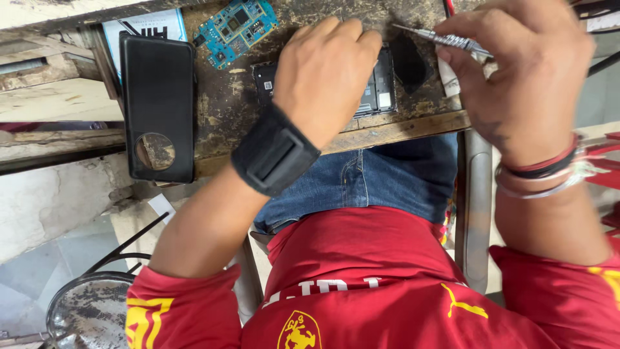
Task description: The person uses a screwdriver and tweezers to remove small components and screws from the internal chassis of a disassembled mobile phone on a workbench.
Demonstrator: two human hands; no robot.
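One opened phone point(378, 90) lies at the upper centre of the frame on a worn wooden bench point(226, 103), its back off and its insides showing, mostly hidden under the left hand point(323, 71). That hand lies flat on it with fingers spread, pinning it down rather than clasping it. The right hand point(516, 71), at the upper right, pinches one slim metal screwdriver point(442, 39) between thumb and fingers, its tip aimed left toward the phone's top edge.

By the look of it the phone is light, thin and stiff, but fragile with its cover removed; it likely wants holding by the outer frame edges, away from the exposed parts. The screwdriver seems light and rigid, with a knurled shaft giving a sure hold.

Just right of the phone sits one dark, rounded flat piece point(410, 61), touching or nearly touching it. One blue circuit board point(236, 29) rests to the upper left, apart from the phone. One black back cover point(159, 106) with a round cut-out lies further left, overlapping one white printed card point(145, 26). One black wrist strap point(274, 152) circles the left wrist; several bands point(549, 171) circle the right, too blurred to count.
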